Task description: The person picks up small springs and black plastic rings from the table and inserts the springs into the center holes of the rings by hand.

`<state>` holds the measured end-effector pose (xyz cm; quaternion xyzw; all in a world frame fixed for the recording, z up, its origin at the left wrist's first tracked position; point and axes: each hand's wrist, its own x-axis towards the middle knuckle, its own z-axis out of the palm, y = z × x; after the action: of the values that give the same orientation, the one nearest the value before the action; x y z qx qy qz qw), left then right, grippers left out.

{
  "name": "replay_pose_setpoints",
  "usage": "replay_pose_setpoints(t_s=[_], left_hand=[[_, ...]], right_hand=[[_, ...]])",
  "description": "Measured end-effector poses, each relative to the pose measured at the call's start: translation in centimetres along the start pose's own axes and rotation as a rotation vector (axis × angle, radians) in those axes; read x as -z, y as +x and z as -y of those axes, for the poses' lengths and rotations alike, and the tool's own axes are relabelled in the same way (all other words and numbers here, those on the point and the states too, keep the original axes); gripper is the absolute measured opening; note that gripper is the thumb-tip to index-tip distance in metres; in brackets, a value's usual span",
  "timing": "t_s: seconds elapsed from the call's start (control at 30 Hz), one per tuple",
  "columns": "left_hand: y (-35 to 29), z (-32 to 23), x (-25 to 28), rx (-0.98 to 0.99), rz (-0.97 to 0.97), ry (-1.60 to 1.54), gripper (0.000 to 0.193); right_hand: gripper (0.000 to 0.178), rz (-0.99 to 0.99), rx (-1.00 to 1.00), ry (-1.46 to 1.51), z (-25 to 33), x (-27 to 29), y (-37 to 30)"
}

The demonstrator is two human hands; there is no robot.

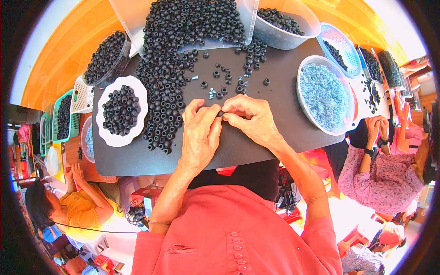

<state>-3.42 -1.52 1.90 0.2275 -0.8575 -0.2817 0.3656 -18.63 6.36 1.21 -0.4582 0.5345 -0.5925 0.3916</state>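
Both my hands meet over the near part of the dark table. Between their fingertips is a small black plastic piece (pixel 220 113), mostly hidden by the fingers. My right hand (pixel 250 118) pinches it between thumb and forefinger. From the other side, my left hand (pixel 200 130) closes its thumb and fingers on the same piece. Just beyond the hands lie loose black round pieces with holes (pixel 204 85) and a few small metal springs (pixel 211 93). Left of my left hand, a heap of the round pieces (pixel 162 110) spreads down from a tipped clear bin (pixel 133 32).
A white scalloped plate (pixel 105 130) and a clear tub (pixel 123 62) of black pieces stand left. On the right is a tub (pixel 316 127) full of bluish springs; another clear tub (pixel 275 40) sits at the back. Co-workers sit at left (pixel 87 204) and right (pixel 378 176).
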Motion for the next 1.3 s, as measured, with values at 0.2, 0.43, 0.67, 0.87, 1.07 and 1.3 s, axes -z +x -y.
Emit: replay_pose_setpoints(t_s=[0.2, 0.43, 0.67, 0.87, 1.07, 1.3], left_hand=[[0.0, 0.3, 0.3, -0.058, 0.015, 0.035, 0.025], [0.3, 0.0, 0.3, -0.075, 0.01, 0.035, 0.026], [0.2, -0.1, 0.1, -0.065, 0.025, 0.098, 0.024], [0.5, -0.1, 0.4, -0.068, 0.004, 0.044, 0.021], [0.4, 0.0, 0.4, -0.051, 0.021, 0.012, 0.02], [0.3, -0.2, 0.4, -0.039, 0.051, 0.058, 0.022]], right_hand=[[0.013, -0.016, 0.057, -0.194, 0.8, 0.1, 0.0], [0.009, -0.06, -0.024, -0.062, 0.6, 0.0, -0.1], [0.008, -0.045, -0.033, -0.156, 0.4, 0.1, -0.1], [0.012, -0.114, 0.098, -0.095, 0.3, -0.3, 0.0], [0.014, -0.085, 0.121, -0.196, 0.9, -0.5, 0.0], [0.014, -0.078, 0.127, -0.246, 1.0, -0.5, -0.1]])
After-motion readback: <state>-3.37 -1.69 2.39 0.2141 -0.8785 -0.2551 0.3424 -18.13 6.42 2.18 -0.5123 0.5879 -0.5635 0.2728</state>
